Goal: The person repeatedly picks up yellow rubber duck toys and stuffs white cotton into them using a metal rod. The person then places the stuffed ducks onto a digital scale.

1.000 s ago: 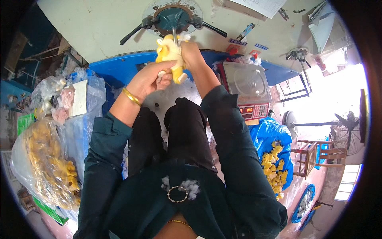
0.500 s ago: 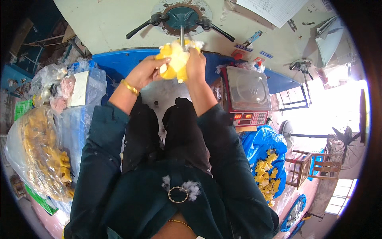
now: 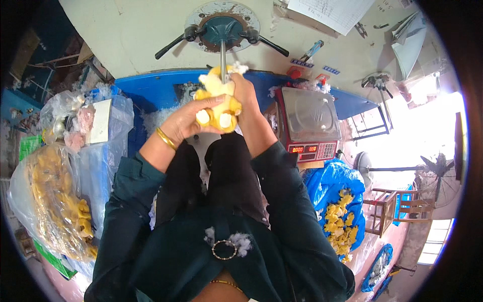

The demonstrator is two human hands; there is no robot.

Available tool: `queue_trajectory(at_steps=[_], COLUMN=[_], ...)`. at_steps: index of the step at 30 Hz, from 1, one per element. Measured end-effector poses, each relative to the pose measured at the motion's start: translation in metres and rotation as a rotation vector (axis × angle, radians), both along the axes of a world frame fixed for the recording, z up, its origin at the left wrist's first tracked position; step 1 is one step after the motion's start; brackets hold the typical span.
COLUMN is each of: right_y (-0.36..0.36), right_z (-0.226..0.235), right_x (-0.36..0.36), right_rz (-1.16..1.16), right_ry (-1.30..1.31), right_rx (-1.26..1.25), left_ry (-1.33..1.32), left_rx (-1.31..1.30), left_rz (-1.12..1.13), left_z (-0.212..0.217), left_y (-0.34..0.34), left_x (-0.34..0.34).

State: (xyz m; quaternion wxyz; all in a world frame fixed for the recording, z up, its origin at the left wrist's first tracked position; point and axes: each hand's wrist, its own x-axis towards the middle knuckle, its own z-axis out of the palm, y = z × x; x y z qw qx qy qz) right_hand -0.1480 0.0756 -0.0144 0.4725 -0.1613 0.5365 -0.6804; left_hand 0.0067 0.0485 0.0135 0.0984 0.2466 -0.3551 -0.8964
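A small yellow plush toy [image 3: 221, 108] with white foot pads is held between my two hands, in front of the machine. My left hand [image 3: 193, 117] grips its lower left side, thumb across the belly. On the other side my right hand [image 3: 243, 95] is wrapped round the toy's upper right. A thin metal nozzle [image 3: 223, 58] runs down from the dark green machine fitting [image 3: 221, 31] to the toy's top, where its tip is hidden. White stuffing [image 3: 239, 67] shows beside the nozzle near my right hand.
Black levers [image 3: 274, 45] flank the nozzle. A red digital scale [image 3: 308, 116] stands at right, above a blue bag of yellow plush pieces [image 3: 339, 224]. At left lies a clear plastic bag [image 3: 55, 186] of yellow plush. Pliers [image 3: 312, 50] lie on the machine's pale top.
The toy has come down toward me and shows its feet more plainly. Both hands moved down with it, and more of the nozzle is exposed.
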Motion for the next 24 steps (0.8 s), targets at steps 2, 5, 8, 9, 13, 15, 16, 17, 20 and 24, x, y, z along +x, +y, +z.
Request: queue_trajectory(at_steps=[2,5,8,9,13,15,16,17,20,24], right_y=[-0.013,-0.028,-0.047,-0.046,-0.008,0.001,0.006,0.006,0.011,0.012], right_z=[-0.017,0.016,-0.006,-0.018,-0.001,-0.003,-0.004,0.002,0.01,0.002], right_x=[-0.011,-0.013,-0.044,-0.043,-0.014,-0.016,-0.014,-0.011,-0.003,-0.009], right_rz=[0.041,0.158,0.251,0.25,0.246,0.301,0.291,0.292,0.272,0.376], right_ry=[-0.026,-0.172,-0.154,-0.157,-0.018,-0.086,-0.065,-0.036,-0.092,0.393], right_rx=[-0.078,-0.085,-0.098,-0.127,-0.047,-0.067,-0.029,-0.005,-0.015,-0.073], left_ry=[-0.013,-0.022,0.033,-0.025,-0.094,-0.133,-0.158,-0.177,-0.144,-0.081], left_rx=[0.0,0.105,0.13,0.104,0.104,0.111,0.121,0.117,0.191,0.214], left_rz=[0.025,-0.002,-0.048,0.001,-0.01,-0.012,0.005,0.032,0.028,-0.066], left_z=[-0.001,-0.008,-0.011,-0.009,0.004,0.011,0.014,0.019,0.023,0.026], left_y=[-0.003,-0.032,-0.039,-0.033,-0.003,0.002,0.008,0.009,0.01,0.007], left_x=[-0.009,-0.034,-0.042,-0.038,-0.014,-0.01,-0.009,-0.008,-0.002,0.001])
